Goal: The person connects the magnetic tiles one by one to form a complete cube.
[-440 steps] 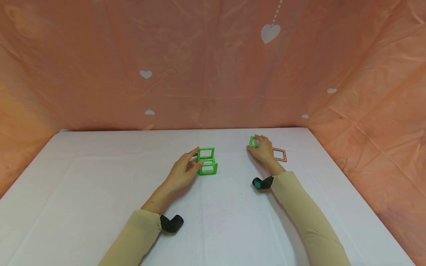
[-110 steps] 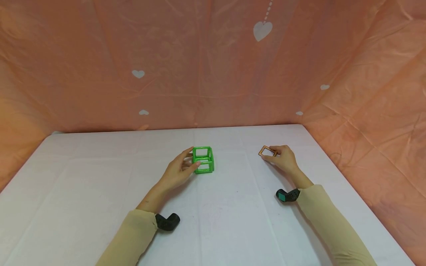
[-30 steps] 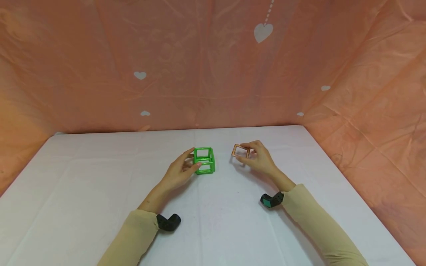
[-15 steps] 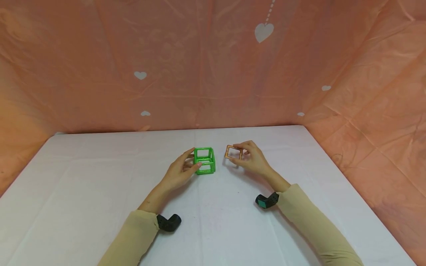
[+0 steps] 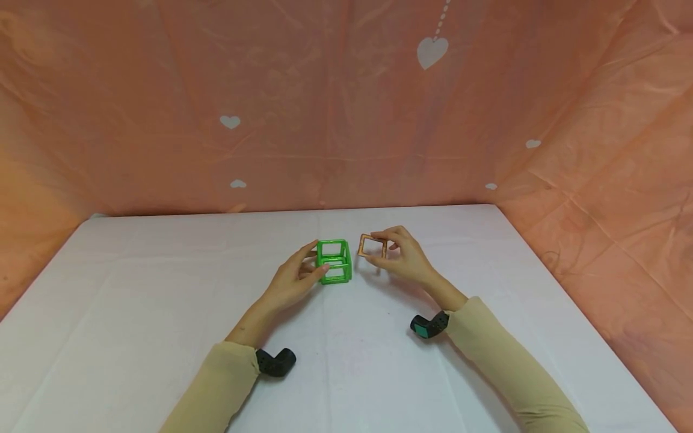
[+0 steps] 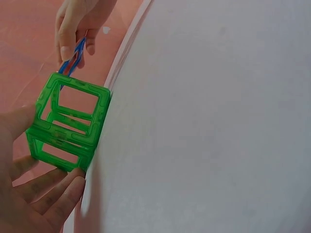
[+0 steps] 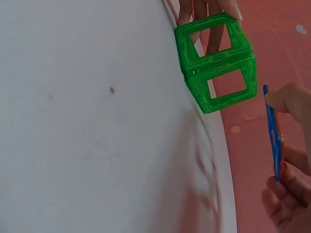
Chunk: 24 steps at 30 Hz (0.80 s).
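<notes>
A cube of green see-through magnetic tiles stands on the white table. My left hand holds it from the left, thumb in front and fingers behind; the left wrist view shows the tiles' open frames close up. Just right of the cube, my right hand pinches a square magnetic tile between thumb and fingers, raised off the table. That tile looks orange from the head, but blue with an orange side in the right wrist view. A small gap separates it from the cube.
White cloth covers the table. An orange curtain with white hearts hangs behind it and along both sides. Black wrist cameras sit at each cuff of the beige sleeves.
Earlier, the right hand held a green tile while the orange one lay nearby; the green tiles now form a cube. In the last second, the right hand moves the orange tile left, toward the cube.
</notes>
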### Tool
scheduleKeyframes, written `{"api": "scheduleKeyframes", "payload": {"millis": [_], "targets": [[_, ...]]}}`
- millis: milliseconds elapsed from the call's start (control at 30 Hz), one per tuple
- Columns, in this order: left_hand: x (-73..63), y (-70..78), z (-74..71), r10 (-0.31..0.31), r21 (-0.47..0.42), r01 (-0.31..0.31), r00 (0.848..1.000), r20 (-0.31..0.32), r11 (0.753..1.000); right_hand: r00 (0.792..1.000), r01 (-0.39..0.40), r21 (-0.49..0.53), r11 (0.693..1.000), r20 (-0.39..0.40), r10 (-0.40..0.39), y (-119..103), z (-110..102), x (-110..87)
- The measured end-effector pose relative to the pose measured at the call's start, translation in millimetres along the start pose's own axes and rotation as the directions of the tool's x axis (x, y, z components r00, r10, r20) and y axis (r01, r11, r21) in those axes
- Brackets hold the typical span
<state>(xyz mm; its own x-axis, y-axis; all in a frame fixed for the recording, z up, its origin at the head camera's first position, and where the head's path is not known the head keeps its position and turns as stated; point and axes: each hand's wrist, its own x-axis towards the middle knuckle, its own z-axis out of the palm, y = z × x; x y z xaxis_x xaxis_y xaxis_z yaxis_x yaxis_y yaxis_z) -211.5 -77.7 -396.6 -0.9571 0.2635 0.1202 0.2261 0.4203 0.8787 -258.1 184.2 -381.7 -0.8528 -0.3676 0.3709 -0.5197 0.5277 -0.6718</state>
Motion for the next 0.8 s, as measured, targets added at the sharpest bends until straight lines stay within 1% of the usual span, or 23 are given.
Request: {"api": "scheduleKeyframes", "payload": {"millis": [200,367,633,800], "targets": [[-0.3,-2.3,0.1,0.021,-0.002,-0.021,1.0,0.003,1.0,1.0,0.019,0.009,1.0,0.0,-0.019,-6,2,3.3],[0.3,-4.5,0.2,0.019,0.0,-0.019,1.0,0.006,1.0,0.999,0.042,0.015,0.999,0.007,-0.042,-11,4,7.2],[0.0,-5.1,-0.7,0.038,0.048,-0.039,0.999,0.007,0.998,0.999,0.041,0.02,0.999,0.035,-0.042,-20,6,12.1],[0.1,-4.7,-1.4,0.037,0.04,-0.037,0.999,0.006,0.998,0.998,0.042,0.031,0.999,0.048,-0.044,-24,10,16.4]]}}
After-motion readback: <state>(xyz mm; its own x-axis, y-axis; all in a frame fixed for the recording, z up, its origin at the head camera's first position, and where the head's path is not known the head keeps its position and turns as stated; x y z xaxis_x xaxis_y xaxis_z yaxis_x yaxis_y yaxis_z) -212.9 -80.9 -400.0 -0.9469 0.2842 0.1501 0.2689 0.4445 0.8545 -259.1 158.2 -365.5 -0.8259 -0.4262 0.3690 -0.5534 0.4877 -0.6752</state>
